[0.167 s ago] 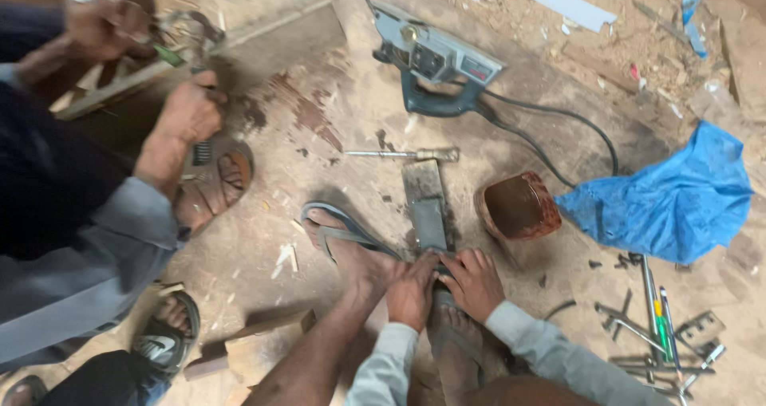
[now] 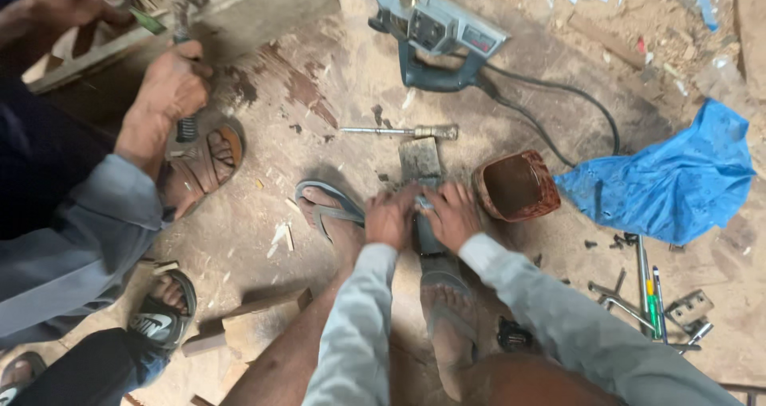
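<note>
— While both hands are pressed down, what have they got hold of?

— Something small and metallic. The left hand [image 2: 391, 216] and the right hand [image 2: 451, 214] are curled nearly closed side by side, fingertips pinching a small blade-like piece [image 2: 423, 204] flat onto the near end of a grey sharpening stone [image 2: 420, 167]. How firmly each hand closes on it, I can't tell; most of the piece is hidden under the fingers.

— And where does the stone sit?

— On the dusty floor, between the person's two sandalled feet, running away from the hands. The right foot [image 2: 448, 310] looks to pin its near end.

— How far along does the work look?

— Midway, I'd judge. The piece is on the stone with the far half of the stone bare. Whether the edge is finished doesn't show.

— What lies around?

— Just right of the stone, a rusty brown pot [image 2: 517, 187]; beyond its far end, a metal-handled tool [image 2: 399, 132]; further off, an electric planer [image 2: 435, 27] with its black cord. A crumpled blue plastic sheet [image 2: 670, 179] is to the right, loose hand tools [image 2: 650, 298] nearer.

— Anything in the way?

— Little. The pot crowds the right side, and another person's hand [image 2: 171, 83] works on a board well to the left.
</note>
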